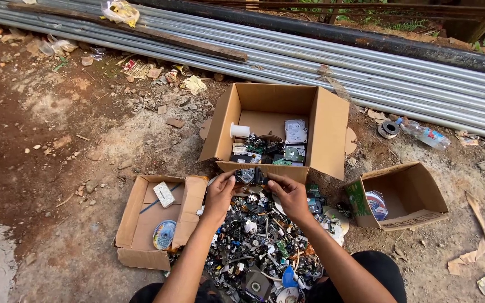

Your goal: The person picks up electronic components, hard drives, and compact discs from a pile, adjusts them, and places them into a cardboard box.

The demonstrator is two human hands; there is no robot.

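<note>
A small dark electronic part (249, 176) is pinched from both sides above a heap of scrap electronics (259, 247), just at the near edge of the big open cardboard box (326, 134). The left hand (220, 193) clamps its fingers and thumb on the part's left end, and the right hand (288, 193) closes its fingertips on the right end, so the piece hangs between them. The heap beneath (black plastic bits, green circuit boards, wires, a blue piece near the bottom) lies straight on the ground. The big box holds drives, boards and a white spool (239, 131). To the left sits a lower box (136, 224) with a disc (164, 234) and a small white card inside; to the right a smaller box (411, 193) lies tilted, something round and printed in it. The ground (57, 146) is bare reddish-brown dirt, strewn with stones, wrappers and torn cardboard. Along the far side run long grey metal pipes (310, 56), with a plastic bottle (425, 134) and a roll of tape lying near them on the right.
</note>
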